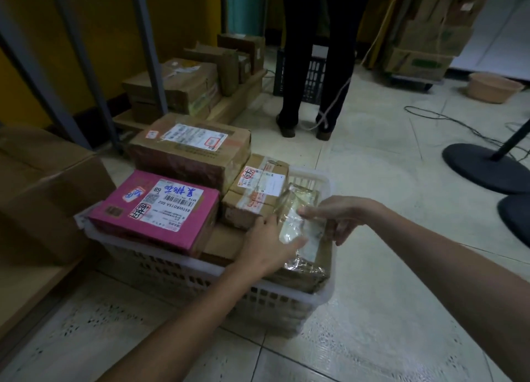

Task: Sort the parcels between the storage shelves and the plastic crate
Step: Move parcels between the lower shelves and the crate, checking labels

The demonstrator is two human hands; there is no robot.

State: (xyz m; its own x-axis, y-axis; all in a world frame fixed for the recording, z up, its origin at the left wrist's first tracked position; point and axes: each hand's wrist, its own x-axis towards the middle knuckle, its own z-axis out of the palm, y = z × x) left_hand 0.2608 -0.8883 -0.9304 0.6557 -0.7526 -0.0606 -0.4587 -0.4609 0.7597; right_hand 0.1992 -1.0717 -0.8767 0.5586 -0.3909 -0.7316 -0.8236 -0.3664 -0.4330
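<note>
Here the tape-wrapped parcel [298, 226] is lying tilted in the right end of the white plastic crate [183, 269], with the left hand [266, 246] gripping its left edge, the right hand [338, 215] pinching its right side, and a pink box [160, 209] sitting further left.

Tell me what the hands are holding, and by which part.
Both hold one tape-wrapped parcel at the white crate: the left hand grips its left edge, the right hand pinches its right edge.
</note>
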